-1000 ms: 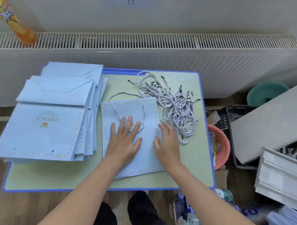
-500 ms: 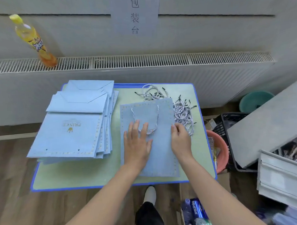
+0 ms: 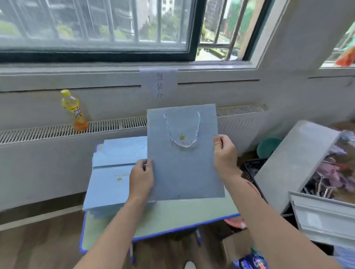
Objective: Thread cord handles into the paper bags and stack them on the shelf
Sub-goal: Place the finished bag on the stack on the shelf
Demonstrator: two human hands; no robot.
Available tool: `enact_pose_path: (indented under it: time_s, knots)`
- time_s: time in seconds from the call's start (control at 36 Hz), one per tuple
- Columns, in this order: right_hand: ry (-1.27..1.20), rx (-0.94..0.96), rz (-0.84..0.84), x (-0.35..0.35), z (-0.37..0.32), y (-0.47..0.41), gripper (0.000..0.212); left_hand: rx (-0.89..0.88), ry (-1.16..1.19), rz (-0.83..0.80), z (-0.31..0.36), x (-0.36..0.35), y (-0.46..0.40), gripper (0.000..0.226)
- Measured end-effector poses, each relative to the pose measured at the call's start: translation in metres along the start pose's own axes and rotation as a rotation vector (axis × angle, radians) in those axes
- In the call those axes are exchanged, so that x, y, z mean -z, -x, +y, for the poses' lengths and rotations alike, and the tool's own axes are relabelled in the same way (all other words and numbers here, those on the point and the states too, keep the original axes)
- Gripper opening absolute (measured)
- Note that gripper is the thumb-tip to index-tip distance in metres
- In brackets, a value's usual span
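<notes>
Up in the air over the surface [image 3: 175, 219]: one blue bag [image 3: 183, 164], flat and upright, right in front of the radiator [image 3: 51, 131]. Held at both side edges. Left hand [image 3: 141, 180] low on the left edge, fingers [image 3: 148, 164] pinching the paper. Right hand [image 3: 223, 155] higher on the right edge, fingers curled round it, thumb on the front. Cord [image 3: 182, 132] already through the two top holes, hanging in a loose loop down the front of the bag.

Probably very light. Stiff enough to stand flat, but easy to bend or crease if squeezed hard. Smooth paper, maybe a bit slippery. Best held by the side edges as now, not by the thin cord, which looks soft and floppy.

Just left of the bag, lying on the surface: a pile [image 3: 113, 176] of the same blue bags, no cords seen in them.

A small gold crown on the bag, with gold letters under it, too blurred to read. Same crown on the top of the pile. On the wall above the bag, a paper sign [image 3: 158, 84] with Chinese writing, the lower two marks reading 装台. Far left of the bag, a yellow bottle [image 3: 74, 109] on the radiator, label not clear.
</notes>
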State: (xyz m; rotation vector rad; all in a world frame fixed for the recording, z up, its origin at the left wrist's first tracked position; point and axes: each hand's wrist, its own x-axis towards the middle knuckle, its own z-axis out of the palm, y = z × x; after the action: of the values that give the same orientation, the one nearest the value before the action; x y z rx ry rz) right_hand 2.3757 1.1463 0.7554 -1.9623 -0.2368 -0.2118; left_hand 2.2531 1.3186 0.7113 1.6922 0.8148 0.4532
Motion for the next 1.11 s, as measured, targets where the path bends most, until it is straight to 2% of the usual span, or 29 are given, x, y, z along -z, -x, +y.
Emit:
enact_pose_path:
  time_s: [0.08, 0.17, 0.25, 0.36, 0.44, 0.58, 0.64, 0.72, 0.81, 1.0, 1.11]
  knots:
    - [-0.015, 0.024, -0.090, -0.036, -0.026, 0.020, 0.017, -0.033, 0.006, 0.132, -0.004, 0.049, 0.003, 0.013]
    - [-0.029, 0.072, -0.273, -0.077, -0.050, 0.042, 0.014, -0.007, 0.047, 0.264, -0.014, 0.097, 0.004, 0.014]
    - [-0.035, 0.129, -0.421, -0.127, -0.076, 0.065, 0.035, 0.021, 0.056, 0.384, -0.025, 0.150, 0.003, 0.015]
    - [-0.061, 0.180, -0.528, -0.207, -0.109, 0.092, 0.041, 0.071, 0.000, 0.471, -0.042, 0.223, -0.003, 0.005]
    - [-0.106, 0.198, -0.636, -0.278, -0.139, 0.116, 0.047, 0.078, -0.044, 0.530, -0.057, 0.283, -0.009, 0.028]
    - [-0.263, 0.303, -0.899, -0.401, -0.212, 0.167, 0.055, 0.086, -0.181, 0.739, -0.081, 0.397, -0.016, 0.076]
    - [-0.304, 0.381, -1.012, -0.447, -0.243, 0.187, 0.060, 0.111, -0.211, 0.836, -0.083, 0.439, -0.018, 0.087]
    - [-0.316, 0.493, -1.138, -0.499, -0.290, 0.220, 0.078, 0.179, -0.261, 0.949, -0.083, 0.496, -0.017, 0.098]
    - [-0.268, 0.615, -1.248, -0.537, -0.331, 0.252, 0.088, 0.248, -0.328, 1.046, -0.084, 0.541, -0.012, 0.100]
    - [-0.264, 0.790, -1.470, -0.611, -0.407, 0.333, 0.081, 0.414, -0.492, 1.217, -0.099, 0.628, 0.012, 0.095]
    - [-0.258, 0.879, -1.547, -0.646, -0.442, 0.387, 0.081, 0.497, -0.510, 1.297, -0.111, 0.682, 0.028, 0.094]
